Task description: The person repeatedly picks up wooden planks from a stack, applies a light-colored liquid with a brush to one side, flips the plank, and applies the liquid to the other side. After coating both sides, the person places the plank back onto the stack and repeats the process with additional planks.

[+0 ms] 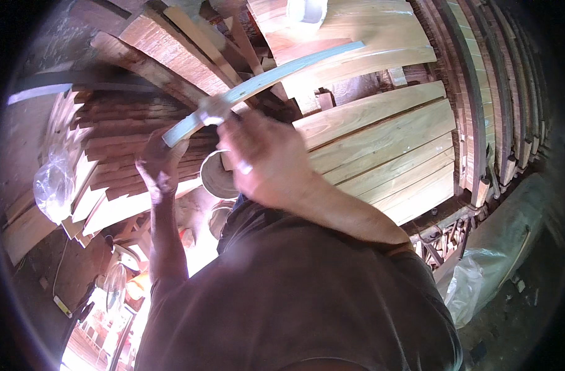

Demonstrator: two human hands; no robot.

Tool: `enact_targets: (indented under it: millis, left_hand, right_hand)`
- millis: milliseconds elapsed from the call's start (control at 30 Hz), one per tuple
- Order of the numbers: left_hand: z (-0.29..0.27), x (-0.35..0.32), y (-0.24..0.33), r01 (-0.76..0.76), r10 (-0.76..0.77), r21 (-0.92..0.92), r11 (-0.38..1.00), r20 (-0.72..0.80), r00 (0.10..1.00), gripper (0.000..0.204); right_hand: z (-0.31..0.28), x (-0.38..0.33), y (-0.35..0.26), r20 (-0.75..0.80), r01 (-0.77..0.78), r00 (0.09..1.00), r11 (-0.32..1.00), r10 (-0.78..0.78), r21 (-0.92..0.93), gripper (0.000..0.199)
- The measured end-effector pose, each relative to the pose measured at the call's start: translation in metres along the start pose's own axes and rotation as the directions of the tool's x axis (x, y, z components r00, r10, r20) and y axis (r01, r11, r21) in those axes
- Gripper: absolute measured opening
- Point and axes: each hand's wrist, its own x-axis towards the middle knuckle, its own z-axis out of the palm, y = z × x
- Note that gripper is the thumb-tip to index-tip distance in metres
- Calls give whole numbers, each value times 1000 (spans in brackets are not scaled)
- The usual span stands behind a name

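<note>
A long, narrow wooden strip (295,67), pale on its upper face, slants from lower left to upper right in front of me. My left hand (160,162) grips it near its lower left end. Smeared by motion, my right hand (267,154) is closed over the strip a little farther along. At its fingertips a small whitish thing (214,111) lies against the strip; its kind does not show. Just below the right hand, partly covered by it, is a round whitish container (217,179).
Pale planks (388,145) lie side by side to the right, and a white tub (307,12) stands on boards at the far side. Dark-edged boards (134,142) are stacked at left beside a clear plastic bag (55,185). Loose timbers (171,49) lean beyond.
</note>
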Motion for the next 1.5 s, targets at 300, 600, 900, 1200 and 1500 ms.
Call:
enact_targets:
  millis: [300, 600, 900, 1200, 1500]
  left_hand:
    - [8, -19, 18, 85, -86, -277, 957, 6, 996, 32]
    - [16, -34, 7, 12, -33, -401, 916, -46, 998, 33]
    - [23, -49, 8, 54, -35, -358, 932, 58, 998, 28]
    - [117, -46, -65, 402, -377, -817, 413, 248, 892, 20]
    - [285, -32, -54, 660, -469, -732, 170, 529, 707, 22]
  right_hand:
    - [-9, -6, -2, -31, -192, 977, 934, 211, 302, 15]
    - [-22, -14, -38, 45, -115, 993, 979, 109, 167, 27]
    - [-32, -57, 62, 13, -527, 798, 688, 602, 498, 9]
    - [-129, -217, 102, 22, -651, 135, 72, 991, 756, 19]
    - [-137, -298, 58, -83, -606, -94, 10, 992, 795, 20]
